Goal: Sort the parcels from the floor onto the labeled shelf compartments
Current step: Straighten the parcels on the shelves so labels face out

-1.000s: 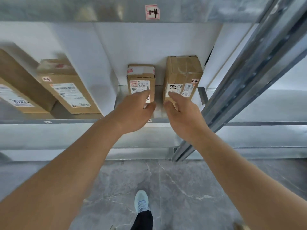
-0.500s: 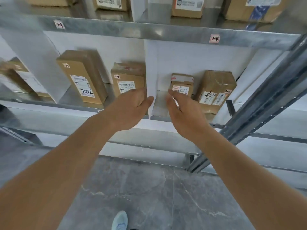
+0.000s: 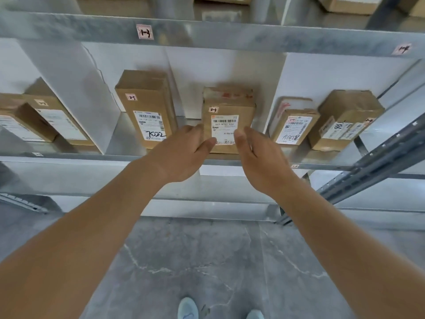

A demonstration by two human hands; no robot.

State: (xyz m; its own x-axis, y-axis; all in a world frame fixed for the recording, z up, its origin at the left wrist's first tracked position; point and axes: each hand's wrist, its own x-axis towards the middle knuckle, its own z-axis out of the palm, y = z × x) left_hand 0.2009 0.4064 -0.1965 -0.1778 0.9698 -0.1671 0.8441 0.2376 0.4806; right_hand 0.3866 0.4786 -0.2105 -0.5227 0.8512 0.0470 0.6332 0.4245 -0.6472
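Cardboard was right at my fingertips, both hands out at the middle shelf [image 3: 69, 155]. Left hand [image 3: 181, 155] sat at the left edge of the box [image 3: 226, 118] marked 2-3, fingers loosely spread, thumb just over the corner of its white label. Right hand [image 3: 259, 162] was at the box's right side, fingers half curled and open. Neither was really gripping anything; whether they were touching the box or just in front of it, I couldn't tell.

That box stood upright near the shelf's front edge, in the bay under the 1-3 tag [image 3: 144, 31]. Beside it on the left stood the tall box [image 3: 147, 107] with 7022 scrawled on it, also tagged 2-3, so I'd say the bay matched. Two more boxes sat past the divider [image 3: 273, 88] on the right.

To finish well I figured: square it up from both sides, nudge it back a bit from the lip, keep the label facing out.
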